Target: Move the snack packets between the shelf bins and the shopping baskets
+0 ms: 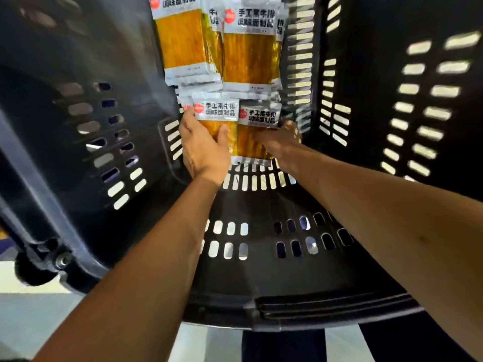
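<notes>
Both my arms reach down into a deep black slotted shopping basket (pixel 261 270). On its floor lie several orange snack packets with white ends. My left hand (pixel 202 147) grips the near left packet (pixel 217 111), thumb across its orange front. My right hand (pixel 281 142) holds the near right packet (pixel 258 118) from its right side; its fingers are partly hidden behind the packet. Further in lie two more stacks of packets (pixel 248 53), one to the left (pixel 180 40).
The basket's tall dark walls (pixel 418 100) with rows of slots close in on the left, right and near side. A basket wheel (pixel 34 267) shows at the lower left, over a pale floor (pixel 28 322).
</notes>
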A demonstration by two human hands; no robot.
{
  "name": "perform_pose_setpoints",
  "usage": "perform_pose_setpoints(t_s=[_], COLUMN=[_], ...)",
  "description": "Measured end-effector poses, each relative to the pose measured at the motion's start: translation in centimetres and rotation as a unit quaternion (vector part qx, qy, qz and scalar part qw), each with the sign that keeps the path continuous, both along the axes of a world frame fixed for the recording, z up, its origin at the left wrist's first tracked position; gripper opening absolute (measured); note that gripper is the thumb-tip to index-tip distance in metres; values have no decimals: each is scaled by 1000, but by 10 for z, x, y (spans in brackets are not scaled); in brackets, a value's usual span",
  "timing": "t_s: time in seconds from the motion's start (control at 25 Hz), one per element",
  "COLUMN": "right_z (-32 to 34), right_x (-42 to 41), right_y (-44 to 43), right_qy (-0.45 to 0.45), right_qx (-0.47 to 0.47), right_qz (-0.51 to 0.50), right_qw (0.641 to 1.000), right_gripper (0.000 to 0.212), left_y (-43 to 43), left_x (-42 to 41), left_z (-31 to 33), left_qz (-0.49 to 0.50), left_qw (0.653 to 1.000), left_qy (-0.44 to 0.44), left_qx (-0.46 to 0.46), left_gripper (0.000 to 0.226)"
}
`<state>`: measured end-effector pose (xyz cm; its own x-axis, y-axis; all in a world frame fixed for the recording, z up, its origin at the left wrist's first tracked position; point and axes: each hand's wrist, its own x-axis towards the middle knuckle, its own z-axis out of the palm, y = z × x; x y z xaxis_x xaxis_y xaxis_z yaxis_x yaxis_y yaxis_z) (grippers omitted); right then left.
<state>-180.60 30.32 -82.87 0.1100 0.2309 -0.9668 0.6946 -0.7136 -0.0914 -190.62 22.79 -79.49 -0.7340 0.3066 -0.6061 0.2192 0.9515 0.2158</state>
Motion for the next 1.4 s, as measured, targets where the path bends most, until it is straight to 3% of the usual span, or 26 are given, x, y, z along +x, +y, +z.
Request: perform_pose_setpoints(t_s=[0.08,0.16,0.24,0.36,0.52,0.64,0.8,1.0,1.12,1.4], right_z=[-2,-2,-2,-4,10,45,130,268,366,541], right_x=[-3,-9,-11,-1,5,10,26,46,67,126], right_y=[-5,-13,-17,-11,-4,6,33,69,94,107], right_qy=[-21,-9,1,35,73,74,97,140,188,291], right_qx=[34,9,-9,-5,-10,-28,-76,6,46,152], right_qz=[3,-15,-21,-2,4,28,-4,-13,-22,-35], right_qw=[999,1000,1000,999,997,996,992,990,981,944], right_gripper=[71,54,52,78,37,44,48,43,38,29], left_y=[4,4,0,-7,-18,-22,-8,23,40,48], left_x=[-1,-4,-7,-9,-3,-2,-10,-5,5,31], left_z=[0,-3,-8,-14,-1,28,101,240,334,492], left_qz=[41,93,111,118,183,225,239,253,249,272], left_qw=[999,995,992,991,975,959,953,940,935,881], left_qy=[-22,-41,-54,-68,-114,-154,-162,-182,-179,-231], left_qx=[7,8,-4,14,44,72,86,140,175,309], left_gripper=[66,78,82,70,51,46,51,47,64,50])
